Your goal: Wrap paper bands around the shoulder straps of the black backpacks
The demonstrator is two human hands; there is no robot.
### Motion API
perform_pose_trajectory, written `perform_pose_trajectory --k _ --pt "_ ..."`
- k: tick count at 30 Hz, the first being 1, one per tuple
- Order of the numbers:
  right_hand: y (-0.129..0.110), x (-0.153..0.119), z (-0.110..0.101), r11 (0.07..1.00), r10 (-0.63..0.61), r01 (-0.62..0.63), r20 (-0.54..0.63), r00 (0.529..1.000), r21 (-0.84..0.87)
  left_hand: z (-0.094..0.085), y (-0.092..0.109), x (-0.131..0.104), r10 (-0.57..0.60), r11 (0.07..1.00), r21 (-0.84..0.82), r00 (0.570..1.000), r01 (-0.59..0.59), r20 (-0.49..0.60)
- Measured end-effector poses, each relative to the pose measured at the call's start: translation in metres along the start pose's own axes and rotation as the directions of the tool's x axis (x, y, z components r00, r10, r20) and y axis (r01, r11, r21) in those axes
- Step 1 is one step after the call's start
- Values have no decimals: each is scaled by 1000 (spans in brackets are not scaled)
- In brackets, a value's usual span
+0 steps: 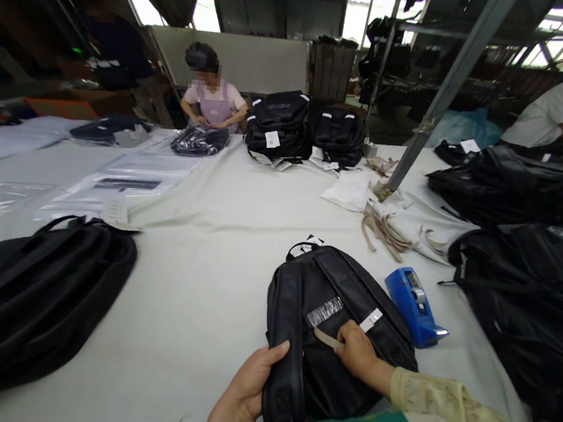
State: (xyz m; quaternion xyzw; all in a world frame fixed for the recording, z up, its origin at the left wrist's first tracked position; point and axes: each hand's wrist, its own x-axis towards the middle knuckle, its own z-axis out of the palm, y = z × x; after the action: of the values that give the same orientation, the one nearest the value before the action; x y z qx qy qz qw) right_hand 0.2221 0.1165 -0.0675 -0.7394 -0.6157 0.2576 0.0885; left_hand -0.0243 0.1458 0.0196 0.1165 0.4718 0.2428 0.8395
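A black backpack (pixel 326 289) lies back-side up on the white table (pixel 202 297), right in front of me. My left hand (pixel 246 385) grips its left shoulder strap (pixel 283 345) near the bottom edge. My right hand (pixel 360 350) rests on the back panel and pinches a beige paper strip (pixel 324 338) against it. A crinkled clear wrap (pixel 324 311) and a white tag (pixel 371 319) sit on the panel just above my fingers.
A blue tape dispenser (pixel 415 305) lies right of the backpack. Another black bag (pixel 25 298) lies at left, black bags (pixel 529 291) are piled at right, loose beige strips (pixel 384 232) behind. A metal post (pixel 445 87) rises from the table. Two people work at the far side.
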Motion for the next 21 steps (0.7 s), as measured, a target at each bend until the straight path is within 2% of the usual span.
perform_pose_trajectory --k 3,5,7,10,13,15,17,19,21 --pt "-6 6 0 954 139 -148 53 989 260 -4 12 2 -30 999 29 999 30 -12" --pt "-9 5 2 835 265 -280 100 959 474 -6 23 4 -43 997 60 999 44 -16" --pt "-10 0 5 721 342 -330 101 934 609 -7 36 9 -48 994 93 999 48 -6" --pt "-17 -14 7 634 345 -356 161 925 687 -3 61 24 -31 991 132 999 28 20" --pt "-34 -21 -6 555 310 -390 253 917 735 6 86 41 12 987 160 1000 -14 16" --pt "-52 -19 -24 538 283 -398 285 916 743 10 101 47 18 986 163 1000 -19 11" --pt "-73 -14 -42 567 248 -445 371 895 694 11 114 47 -23 986 167 999 18 27" --pt "-96 -8 -51 628 200 -507 507 838 590 9 123 42 -82 978 197 996 72 40" --pt "-119 -1 -46 699 141 -543 655 743 465 7 128 35 -110 963 250 994 99 29"
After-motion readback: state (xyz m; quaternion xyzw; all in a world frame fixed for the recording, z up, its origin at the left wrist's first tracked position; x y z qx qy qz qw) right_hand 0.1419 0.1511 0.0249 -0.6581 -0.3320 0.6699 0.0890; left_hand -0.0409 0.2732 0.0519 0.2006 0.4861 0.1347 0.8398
